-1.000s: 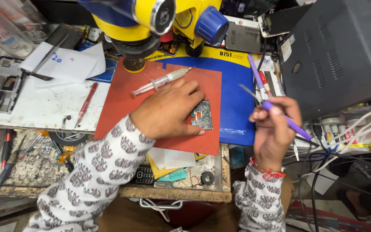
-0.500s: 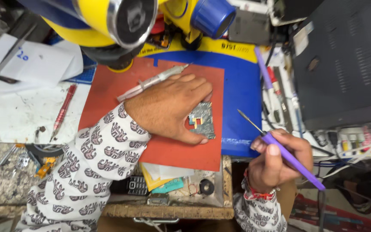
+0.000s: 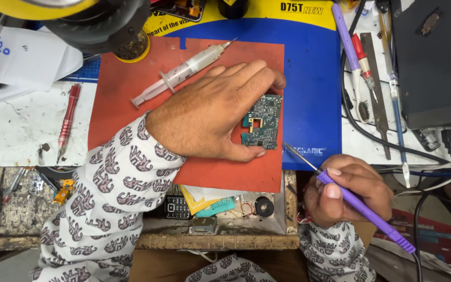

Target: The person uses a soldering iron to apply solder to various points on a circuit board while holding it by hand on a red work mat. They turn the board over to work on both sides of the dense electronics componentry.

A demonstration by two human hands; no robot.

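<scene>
Nearest us, our right hand (image 3: 348, 196) grips a purple soldering iron (image 3: 364, 209), tip pointing up-left. Farther in, our left hand (image 3: 215, 112) pinches a green circuit board (image 3: 263, 122) flat on the red mat (image 3: 131, 89). A syringe (image 3: 184, 70) lies beyond; a yellow label strip (image 3: 288, 8) runs farthest.

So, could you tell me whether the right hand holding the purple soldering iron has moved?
Yes: the right hand dropped from beside the blue mat to below it.
</scene>
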